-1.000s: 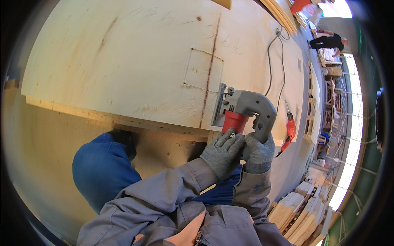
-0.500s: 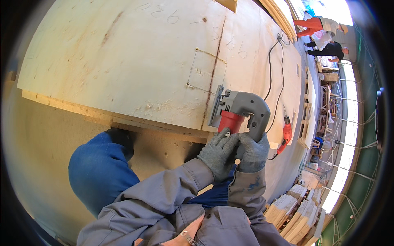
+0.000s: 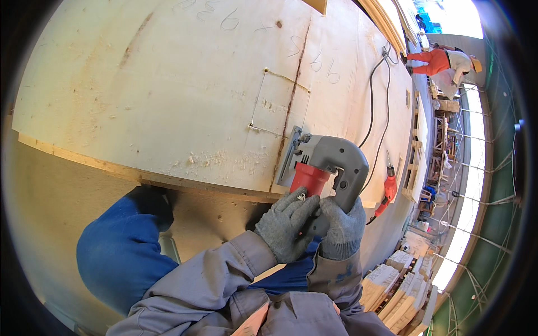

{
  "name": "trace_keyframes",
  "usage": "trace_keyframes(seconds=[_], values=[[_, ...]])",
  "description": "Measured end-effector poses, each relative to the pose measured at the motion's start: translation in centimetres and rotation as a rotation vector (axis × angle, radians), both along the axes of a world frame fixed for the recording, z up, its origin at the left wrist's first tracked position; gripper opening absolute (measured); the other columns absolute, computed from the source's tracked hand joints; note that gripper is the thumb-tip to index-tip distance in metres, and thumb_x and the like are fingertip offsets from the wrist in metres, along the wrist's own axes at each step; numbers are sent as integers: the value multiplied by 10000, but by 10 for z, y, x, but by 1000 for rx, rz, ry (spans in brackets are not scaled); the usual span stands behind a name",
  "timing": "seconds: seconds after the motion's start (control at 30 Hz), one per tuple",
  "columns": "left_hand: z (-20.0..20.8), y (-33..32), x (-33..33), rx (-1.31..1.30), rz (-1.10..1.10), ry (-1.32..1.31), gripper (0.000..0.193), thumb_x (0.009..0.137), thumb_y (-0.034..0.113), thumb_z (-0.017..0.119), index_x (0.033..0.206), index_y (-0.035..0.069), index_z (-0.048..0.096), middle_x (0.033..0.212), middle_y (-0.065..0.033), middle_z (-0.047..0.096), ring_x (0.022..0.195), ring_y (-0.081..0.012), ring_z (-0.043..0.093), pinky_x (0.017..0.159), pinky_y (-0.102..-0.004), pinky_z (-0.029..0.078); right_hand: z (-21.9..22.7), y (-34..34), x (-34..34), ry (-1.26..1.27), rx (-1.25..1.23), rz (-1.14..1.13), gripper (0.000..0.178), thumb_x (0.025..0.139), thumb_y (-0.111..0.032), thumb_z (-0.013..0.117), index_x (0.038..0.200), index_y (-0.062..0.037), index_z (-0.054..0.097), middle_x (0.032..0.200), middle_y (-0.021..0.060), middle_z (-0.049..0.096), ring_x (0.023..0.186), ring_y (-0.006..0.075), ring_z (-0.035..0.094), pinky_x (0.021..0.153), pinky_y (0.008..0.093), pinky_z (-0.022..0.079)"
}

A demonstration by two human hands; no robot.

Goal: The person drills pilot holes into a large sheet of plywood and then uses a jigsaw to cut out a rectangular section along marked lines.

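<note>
A grey and red jigsaw [image 3: 343,154] lies over the near edge of a large pale plywood sheet [image 3: 185,101], its metal base plate tipped up on edge. My gloved left hand [image 3: 284,229] lies closed around its red motor housing. My gloved right hand [image 3: 343,227] is wrapped round the grey handle, the fingers partly hidden. Just beyond the saw, a rectangular outline [image 3: 266,71] is marked on the sheet, with sawn slits along parts of it. A brown crack-like line crosses the outline. The blade is too small to make out.
Sawdust [image 3: 204,159] litters the sheet near the saw. A black cord [image 3: 370,92] runs across its right part. A red power drill [image 3: 390,187] lies at the right edge. Stacked timber [image 3: 400,280] stands lower right, pallets [image 3: 417,168] beyond. Another person [image 3: 443,61] stands far right.
My view has shifted slightly, so sheet, saw and hands sit lower and a little left. Both hands keep their hold on the jigsaw. A second person in dark clothing is out of sight.
</note>
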State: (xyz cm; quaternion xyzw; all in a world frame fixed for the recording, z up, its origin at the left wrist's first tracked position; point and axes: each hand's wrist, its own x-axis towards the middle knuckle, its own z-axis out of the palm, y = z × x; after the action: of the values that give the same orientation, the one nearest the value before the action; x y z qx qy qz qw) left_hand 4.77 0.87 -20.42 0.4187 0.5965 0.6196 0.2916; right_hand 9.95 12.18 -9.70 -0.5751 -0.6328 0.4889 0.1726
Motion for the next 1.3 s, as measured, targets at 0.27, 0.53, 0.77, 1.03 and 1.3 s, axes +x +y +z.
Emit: trace_keyframes(seconds=[0.27,0.53,0.77,1.03,1.3], values=[[-4,9,-4,8,130,244,778,817,399,745,1463,57,479,1475,-164,523,1387,-441,478,1167,-621,337,3,3,-9,14,-56,78,487,764,-37,773,1202,34,572,1039,112,676,906,164,648,811,307,538],[0,32,16,-6,246,136,715,827,397,739,1419,56,528,1466,-160,537,1405,-408,459,1164,-640,324,8,14,-30,-68,-84,87,538,756,-23,760,1255,30,563,1122,96,647,957,157,637,848,311,533],[4,32,3,5,44,43,620,815,334,718,1373,100,582,1515,-176,512,1417,-330,486,1172,-705,234,1,21,-20,-6,-128,98,633,731,-10,762,1324,43,549,1150,143,675,999,215,675,862,331,555],[-3,31,1,36,12,37,610,844,362,706,1394,134,571,1539,-166,499,1410,-253,512,1190,-714,177,7,9,-34,15,-199,-23,608,718,-29,775,1278,76,564,1092,170,695,950,270,701,858,364,576],[-8,24,-6,-10,-164,-12,619,875,327,678,1437,118,523,1535,-136,510,1318,-255,599,1196,-723,128,10,-3,-45,53,-165,-96,599,706,-17,755,1267,89,570,1077,181,690,923,269,702,834,363,580]])
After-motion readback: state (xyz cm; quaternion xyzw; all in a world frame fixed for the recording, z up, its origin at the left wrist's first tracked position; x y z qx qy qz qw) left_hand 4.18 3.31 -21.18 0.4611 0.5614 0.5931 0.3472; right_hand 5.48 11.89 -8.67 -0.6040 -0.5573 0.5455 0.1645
